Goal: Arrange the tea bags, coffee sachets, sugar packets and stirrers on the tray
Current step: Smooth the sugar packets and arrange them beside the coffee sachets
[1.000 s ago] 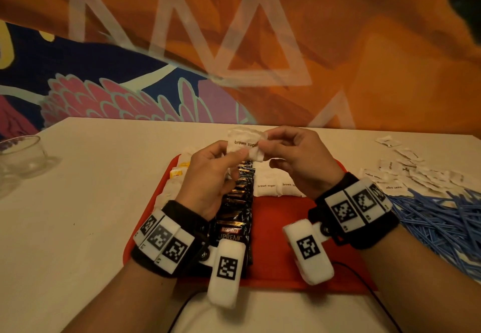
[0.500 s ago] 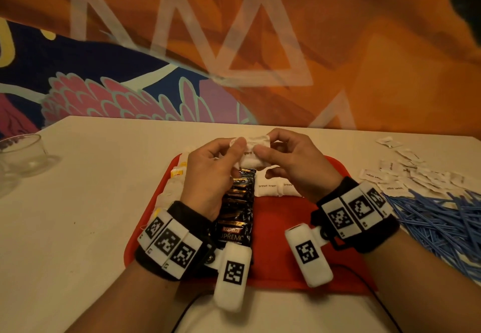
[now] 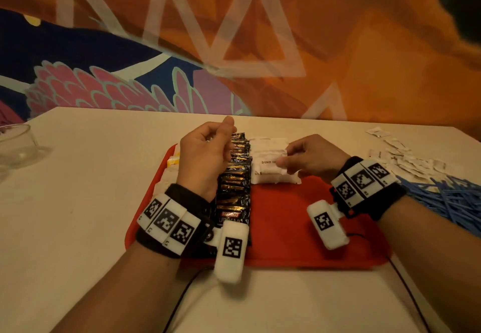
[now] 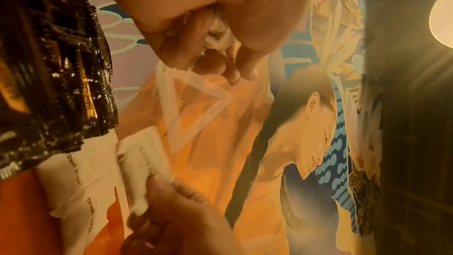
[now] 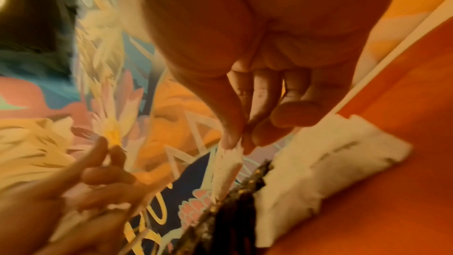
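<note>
A red tray (image 3: 299, 228) lies in front of me. A row of dark coffee sachets (image 3: 235, 184) runs down its middle, and white brown-sugar packets (image 3: 270, 147) are lined up to the right of them. My right hand (image 3: 283, 161) pinches one sugar packet (image 5: 228, 168) by its edge, low over that white row. My left hand (image 3: 221, 137) hovers above the far end of the coffee sachets with curled fingers around a few white sugar packets (image 4: 218, 34). Tea bags (image 3: 173, 162) at the tray's left edge are mostly hidden by the left hand.
Loose white sugar packets (image 3: 406, 161) are scattered on the table to the right of the tray, with a heap of blue stirrers (image 3: 447, 197) in front of them. A clear glass bowl (image 3: 15, 145) stands at the far left. A painted wall rises behind the table.
The hands, which held a bunch of sugar packets together above the tray, have parted. The right hand has come down to the white row with one packet; the left stays raised with the others.
</note>
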{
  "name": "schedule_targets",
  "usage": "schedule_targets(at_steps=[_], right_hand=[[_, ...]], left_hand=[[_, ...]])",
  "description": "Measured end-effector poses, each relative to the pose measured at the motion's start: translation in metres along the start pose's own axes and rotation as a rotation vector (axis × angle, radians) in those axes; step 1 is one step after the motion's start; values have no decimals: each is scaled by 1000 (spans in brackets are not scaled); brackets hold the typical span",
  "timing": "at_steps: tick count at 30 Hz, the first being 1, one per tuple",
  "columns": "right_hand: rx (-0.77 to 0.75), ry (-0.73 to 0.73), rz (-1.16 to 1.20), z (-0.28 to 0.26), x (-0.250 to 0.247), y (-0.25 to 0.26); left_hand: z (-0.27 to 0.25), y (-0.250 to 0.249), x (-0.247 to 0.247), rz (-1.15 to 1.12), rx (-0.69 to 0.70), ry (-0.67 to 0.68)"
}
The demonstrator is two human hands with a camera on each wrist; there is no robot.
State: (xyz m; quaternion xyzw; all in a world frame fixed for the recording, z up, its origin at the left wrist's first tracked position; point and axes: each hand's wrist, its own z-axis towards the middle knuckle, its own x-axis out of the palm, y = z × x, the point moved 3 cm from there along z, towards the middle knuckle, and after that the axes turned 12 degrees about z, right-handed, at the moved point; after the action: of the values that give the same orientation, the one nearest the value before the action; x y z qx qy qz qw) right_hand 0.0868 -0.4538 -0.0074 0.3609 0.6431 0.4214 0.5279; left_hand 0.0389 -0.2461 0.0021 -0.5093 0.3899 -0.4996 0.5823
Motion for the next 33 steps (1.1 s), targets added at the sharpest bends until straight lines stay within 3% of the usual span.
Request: schedule_targets(at_steps=[5,15,22,26,29,33], right_hand=[[157,17,-130,3,4,-14],[193,54,-298,16,23,-1],[145,7,-668,16,30,2],[-6,-63,-664,11,27,13],[-148,7,-671,10,33,20],[-101,129,-753,11,42,13]], left_hand=[[-1,-1,-1,-54,-47,51],[-2,-2,0,-94,-91,67],[-3,-2,0,-106,-101,70],[-2,-3,0,-94,-102,71],[-3,-2,0,-107,-117,84],[-1,-2,0,-176,-171,122]])
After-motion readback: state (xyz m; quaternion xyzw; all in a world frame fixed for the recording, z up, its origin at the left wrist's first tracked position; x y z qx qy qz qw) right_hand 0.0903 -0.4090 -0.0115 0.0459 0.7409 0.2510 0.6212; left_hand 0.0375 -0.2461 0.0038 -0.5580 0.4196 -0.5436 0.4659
